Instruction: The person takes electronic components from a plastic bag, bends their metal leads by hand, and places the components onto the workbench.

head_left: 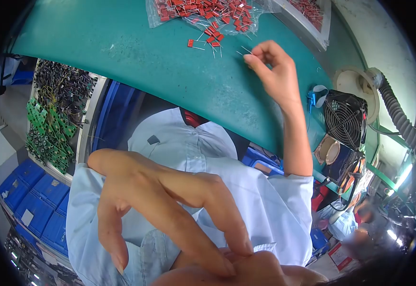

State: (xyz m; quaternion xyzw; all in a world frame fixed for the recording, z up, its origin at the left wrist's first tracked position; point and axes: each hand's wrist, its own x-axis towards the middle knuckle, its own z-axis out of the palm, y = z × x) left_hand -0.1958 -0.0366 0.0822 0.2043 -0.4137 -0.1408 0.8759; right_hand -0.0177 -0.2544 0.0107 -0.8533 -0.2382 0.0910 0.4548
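My right hand (275,66) is raised over the green tabletop (136,52), thumb and fingertips pinched. Two thin metal leads (244,50) stick out of this pinch; the body of the leaded component is hidden by the fingers. Just left of it, several loose red components (213,34) with long leads lie on the green surface. Behind them is a clear plastic bag (158,14) full of more red components. My left hand (165,205) is close to the camera, away from the table, with its fingers spread and its fingertips against my face. I see nothing held in it.
A tray edge (308,28) with more components is at the top right. Right of the table are a black fan (344,117) and a grey hose (396,109). Green circuit boards (50,128) and blue bins (41,205) are on the left. A blurred person (341,221) is at lower right.
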